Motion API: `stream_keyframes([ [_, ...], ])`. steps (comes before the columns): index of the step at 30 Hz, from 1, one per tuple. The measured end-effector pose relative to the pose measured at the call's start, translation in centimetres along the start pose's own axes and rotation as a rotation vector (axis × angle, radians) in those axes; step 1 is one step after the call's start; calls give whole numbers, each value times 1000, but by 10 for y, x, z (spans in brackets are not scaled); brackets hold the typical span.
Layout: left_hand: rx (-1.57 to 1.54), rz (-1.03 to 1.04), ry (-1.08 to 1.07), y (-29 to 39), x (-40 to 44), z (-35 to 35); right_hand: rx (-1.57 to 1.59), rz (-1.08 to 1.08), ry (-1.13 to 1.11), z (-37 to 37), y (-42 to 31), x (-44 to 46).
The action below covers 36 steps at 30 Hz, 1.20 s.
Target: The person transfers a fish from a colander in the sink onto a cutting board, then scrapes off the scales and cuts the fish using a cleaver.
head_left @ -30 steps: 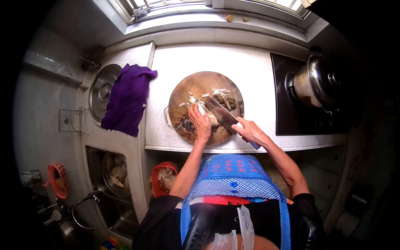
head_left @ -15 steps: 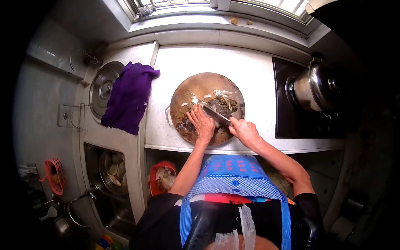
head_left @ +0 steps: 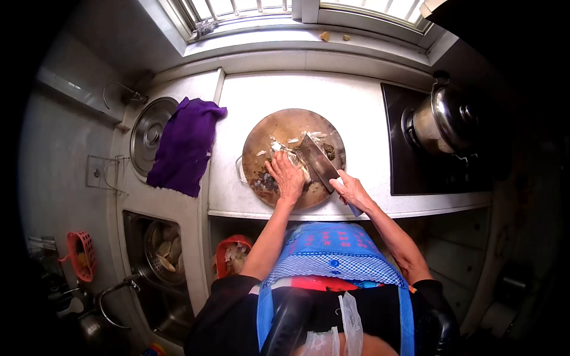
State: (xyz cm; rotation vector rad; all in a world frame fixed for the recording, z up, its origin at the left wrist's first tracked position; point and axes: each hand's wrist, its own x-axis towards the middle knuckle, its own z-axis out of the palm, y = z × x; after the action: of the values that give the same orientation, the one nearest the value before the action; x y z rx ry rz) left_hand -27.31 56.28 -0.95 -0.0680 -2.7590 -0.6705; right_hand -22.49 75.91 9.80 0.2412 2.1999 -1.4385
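A round wooden chopping board [head_left: 279,121] with a metal side handle lies on the white counter. My left hand [head_left: 287,178] presses down on a pale, wet piece of food [head_left: 295,159], its fingers spread slightly over it. In my right hand [head_left: 351,193] is the handle of a cleaver, and its broad blade [head_left: 319,161] lies tilted just right of the food. Dark scraps [head_left: 329,151] rest beyond the blade, and small white bits [head_left: 276,145] are scattered on the board. What the food is, I cannot tell for certain.
A purple cloth [head_left: 185,145] partly covers a round metal lid [head_left: 145,133] at the left. Below is a sink with a colander [head_left: 157,255] of pale pieces. A red basket [head_left: 222,261] sits under the counter edge. A lidded pot [head_left: 436,121] stands on the black stove [head_left: 409,172].
The cleaver blade has turned from nearly edge-on to showing its flat side, and has shifted slightly right of the food. My left hand stays on the food. The whole view has shifted slightly.
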Motion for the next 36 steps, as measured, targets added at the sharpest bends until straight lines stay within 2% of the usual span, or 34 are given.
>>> stream_keyframes([
  [1,3,-4,1,0,1,-1,-1,-2,-5,-2,-5,0],
  [3,-33,31,22,-2,0,-1,-286,-222,90,-7,-11,-2],
  [8,-10,23,7,-3,0,-1,-472,-227,-32,-18,-23,9],
  [10,-4,21,7,-1,0,-2,-273,-84,-37,-20,-23,16],
  [11,-7,23,-1,-1,0,-3,-155,48,-123,-28,-20,19],
  [12,-8,25,-7,-1,1,-3,-159,47,-126,-31,-14,20],
  [14,-17,16,-13,-1,0,-5,132,193,-139,-34,0,18],
  [20,-26,18,-15,0,1,-5,17,71,-82,-31,-4,8],
  [22,-20,24,-16,0,0,-6,-276,-111,-24,-23,-22,14],
  [23,-9,26,-21,-1,1,-6,-328,-179,-12,-20,-22,20],
  [28,46,38,-31,-6,1,-12,-412,-173,-34,-27,5,19],
  [31,14,129,-183,-17,17,-35,-451,-134,44,-18,7,5],
  [32,-64,177,-225,-30,24,-36,-381,-140,131,-15,12,1],
  [34,-197,341,-284,-43,38,-42,-308,-145,218,-14,17,-6],
  [36,-189,559,-602,-48,62,-51,-181,9,125,-15,17,-15],
])
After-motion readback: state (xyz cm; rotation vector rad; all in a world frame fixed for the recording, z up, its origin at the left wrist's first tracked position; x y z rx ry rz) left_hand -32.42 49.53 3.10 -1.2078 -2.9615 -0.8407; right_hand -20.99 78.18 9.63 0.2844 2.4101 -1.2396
